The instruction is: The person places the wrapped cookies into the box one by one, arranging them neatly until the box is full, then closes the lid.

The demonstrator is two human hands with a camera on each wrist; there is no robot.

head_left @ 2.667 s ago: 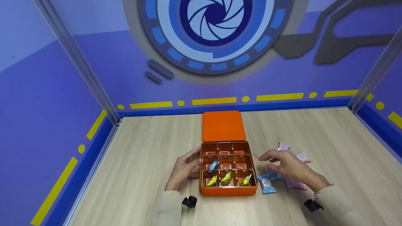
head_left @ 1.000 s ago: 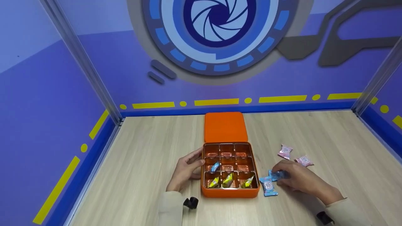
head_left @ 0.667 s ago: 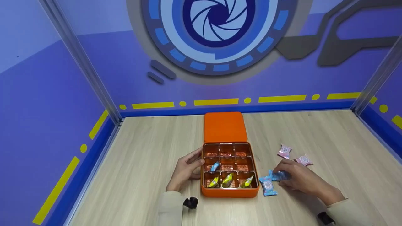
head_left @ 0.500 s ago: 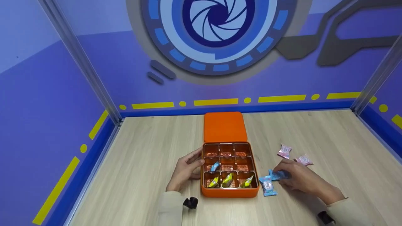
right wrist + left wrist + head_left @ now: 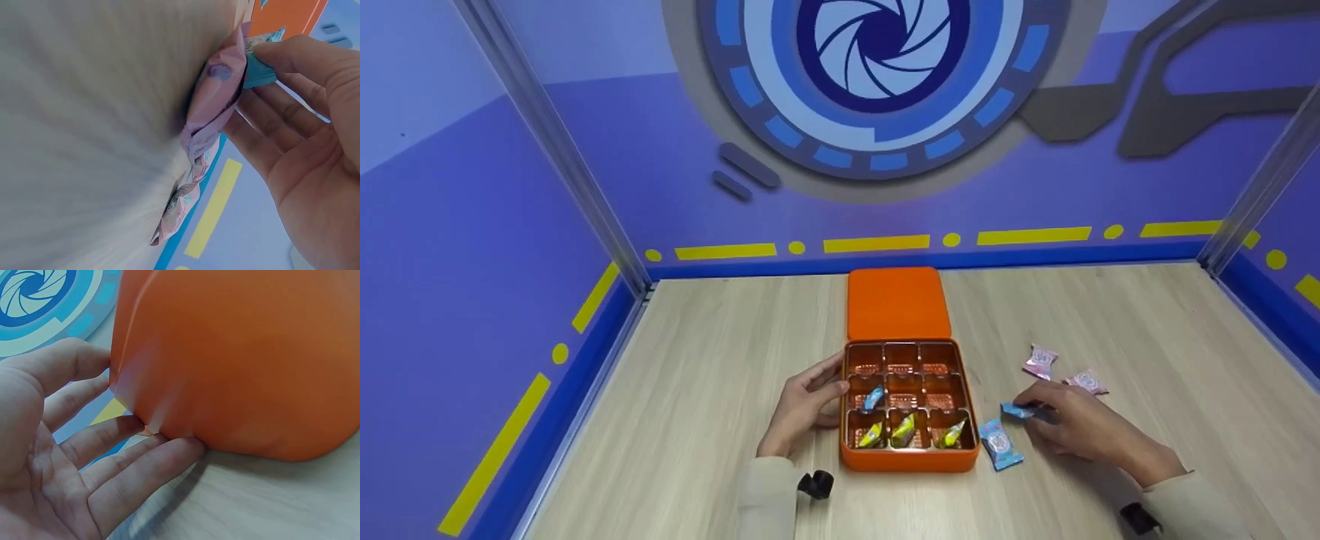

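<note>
My left hand (image 5: 802,405) holds the near left side of an orange box (image 5: 907,460), with the thumb at its rim and fingers against the side; its fingertips touch the orange wall (image 5: 236,371) in the left wrist view. To the right, my right hand (image 5: 1080,424) pinches a blue-wrapped candy (image 5: 1016,410) between thumb and fingers. That candy (image 5: 260,70) looks tilted, its far end behind the thumb. Another blue candy (image 5: 1001,445) lies flat beside the box. A pink candy (image 5: 216,95) is close under the right hand, hidden in the head view.
The box's lid (image 5: 898,304) lies folded back behind it. A divided clear tray inside holds a blue candy (image 5: 873,398) in the middle-left compartment and yellow candies (image 5: 904,430) in the front row. Two pink candies (image 5: 1040,361) (image 5: 1085,382) lie beyond the right hand.
My right hand came down over the candies and took a blue one. That candy has since tilted up and away from the other blue one. My left hand stays on the box.
</note>
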